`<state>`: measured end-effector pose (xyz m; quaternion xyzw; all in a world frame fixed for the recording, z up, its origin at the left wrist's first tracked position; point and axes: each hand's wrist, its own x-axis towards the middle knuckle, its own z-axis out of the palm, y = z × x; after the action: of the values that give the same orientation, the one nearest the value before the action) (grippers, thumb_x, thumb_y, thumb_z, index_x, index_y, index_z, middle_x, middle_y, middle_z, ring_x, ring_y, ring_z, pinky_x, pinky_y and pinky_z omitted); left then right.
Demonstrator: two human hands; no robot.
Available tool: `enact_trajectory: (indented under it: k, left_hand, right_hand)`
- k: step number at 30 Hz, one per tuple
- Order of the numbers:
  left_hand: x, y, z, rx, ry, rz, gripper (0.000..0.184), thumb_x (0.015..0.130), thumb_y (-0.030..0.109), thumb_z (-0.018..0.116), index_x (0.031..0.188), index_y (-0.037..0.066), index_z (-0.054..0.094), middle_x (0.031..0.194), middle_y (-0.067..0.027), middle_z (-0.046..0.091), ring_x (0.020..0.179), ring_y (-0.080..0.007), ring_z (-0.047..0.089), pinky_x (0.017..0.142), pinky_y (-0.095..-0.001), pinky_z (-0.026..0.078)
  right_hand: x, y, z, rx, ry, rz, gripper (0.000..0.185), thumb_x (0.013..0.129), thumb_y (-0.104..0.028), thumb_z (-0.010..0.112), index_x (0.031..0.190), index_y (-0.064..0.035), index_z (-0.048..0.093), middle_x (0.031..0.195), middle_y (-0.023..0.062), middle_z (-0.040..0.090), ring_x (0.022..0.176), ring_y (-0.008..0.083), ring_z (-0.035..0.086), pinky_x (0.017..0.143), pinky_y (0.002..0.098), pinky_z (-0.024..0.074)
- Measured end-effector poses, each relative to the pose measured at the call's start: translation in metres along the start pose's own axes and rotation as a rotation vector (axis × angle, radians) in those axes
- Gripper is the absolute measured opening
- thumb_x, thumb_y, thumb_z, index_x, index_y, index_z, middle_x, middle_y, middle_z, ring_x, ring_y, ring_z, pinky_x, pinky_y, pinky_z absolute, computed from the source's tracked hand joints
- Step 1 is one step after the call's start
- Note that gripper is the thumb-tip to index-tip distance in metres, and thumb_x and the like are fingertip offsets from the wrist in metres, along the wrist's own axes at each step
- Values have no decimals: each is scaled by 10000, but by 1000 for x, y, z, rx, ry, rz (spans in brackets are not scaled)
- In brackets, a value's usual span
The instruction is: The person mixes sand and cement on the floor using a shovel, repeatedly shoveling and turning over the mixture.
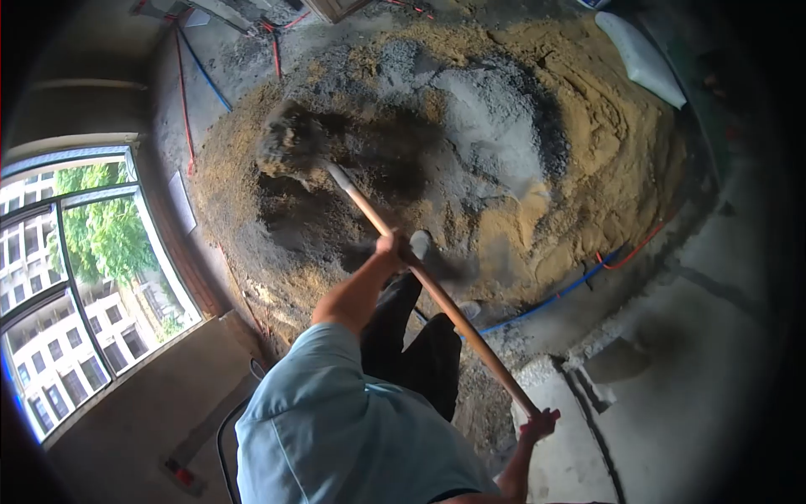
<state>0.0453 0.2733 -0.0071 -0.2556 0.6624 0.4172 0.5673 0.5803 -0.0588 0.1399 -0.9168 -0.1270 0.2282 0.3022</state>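
A long wooden-handled shovel (460, 319) slants across the view, its handle running from lower right to upper left. My left hand (389, 245) is wrapped round the handle near the metal neck. Near the far end of the handle, my right hand (540, 422) is closed on it. Dark, blurred mix (290, 143) covers the shovel's blade, which I cannot make out clearly. Beneath and around it spreads a heap of yellow sand (617, 126), with grey powder (495, 118) on top in the middle. My shoes stand at the heap's near edge.
A window (92, 244) is in the wall at left. Blue hose or pipe (546, 304) runs along the heap's near right edge, and red and blue lines lie at upper left. A white sack (642, 59) rests at upper right. A grooved concrete floor (672, 395) lies at lower right.
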Motion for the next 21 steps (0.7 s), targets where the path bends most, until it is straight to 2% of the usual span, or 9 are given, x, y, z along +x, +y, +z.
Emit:
enact_trajectory:
  k: [2, 4, 6, 8, 10, 14, 16, 19, 21]
  left_hand:
    - [-26, 65, -14, -39, -172, 101, 133, 768, 145, 549, 675, 73, 488, 573, -43, 469, 473, -184, 478, 422, -325, 421]
    - [13, 112, -51, -107, -184, 274, 127, 772, 153, 548, 710, 59, 488, 564, -59, 478, 434, -200, 471, 397, -340, 428]
    - [-29, 157, -65, 10, 33, 391, 132, 741, 156, 562, 734, 42, 495, 583, -74, 486, 443, -211, 488, 415, -350, 454]
    - [-46, 191, -95, 65, 111, 386, 143, 702, 151, 571, 745, 33, 503, 594, -88, 490, 448, -219, 502, 434, -358, 475]
    - [-77, 199, -96, 103, 192, 467, 149, 674, 141, 563, 742, 22, 506, 593, -97, 491, 466, -224, 516, 442, -361, 485]
    - [-154, 148, -87, 77, -231, 515, 213, 756, 171, 586, 882, 18, 509, 698, -106, 539, 645, -243, 572, 612, -376, 509]
    - [-153, 129, -89, 243, -307, 433, 263, 795, 218, 599, 943, 26, 497, 803, -90, 558, 789, -246, 575, 719, -386, 491]
    - [-165, 81, -41, -1, -496, 414, 220, 814, 269, 571, 861, 66, 501, 733, -99, 555, 710, -244, 575, 659, -377, 483]
    - [-145, 23, -5, -8, -380, 438, 179, 805, 237, 562, 745, 94, 473, 555, -35, 461, 476, -196, 488, 436, -321, 431]
  right_hand:
    - [-61, -66, 54, 386, -25, -67, 71, 770, -85, 554, 744, -38, 508, 647, 45, 490, 522, 156, 478, 422, 254, 383]
    - [-49, 24, 91, 514, -344, -443, 152, 770, -110, 590, 880, -24, 529, 767, 87, 537, 625, 182, 516, 521, 277, 441]
    - [-124, -103, 131, 323, -523, -915, 333, 788, -219, 630, 1009, -5, 502, 968, 132, 542, 818, 228, 545, 677, 325, 475]
    - [-143, -140, 146, 180, -531, -1287, 446, 798, -321, 635, 1070, -1, 485, 1116, 163, 496, 979, 273, 521, 801, 365, 453]
    - [-130, -118, 158, 265, -562, -1161, 477, 795, -346, 642, 1088, -3, 485, 1110, 154, 511, 989, 260, 526, 811, 358, 453]
    - [-92, -64, 114, 374, -802, -589, 498, 801, -346, 644, 1114, 4, 477, 1083, 121, 538, 977, 221, 538, 817, 343, 456]
    - [-51, -9, 89, 312, -723, -450, 442, 807, -340, 638, 1069, -13, 496, 941, 82, 573, 856, 173, 559, 741, 330, 482]
    - [-17, 63, 41, 402, -605, -26, 317, 825, -320, 609, 973, -55, 517, 809, 65, 559, 734, 170, 564, 642, 335, 496]
    - [-19, 72, -7, 376, -427, 248, 217, 845, -291, 577, 887, -85, 525, 720, 51, 535, 644, 173, 556, 571, 339, 495]
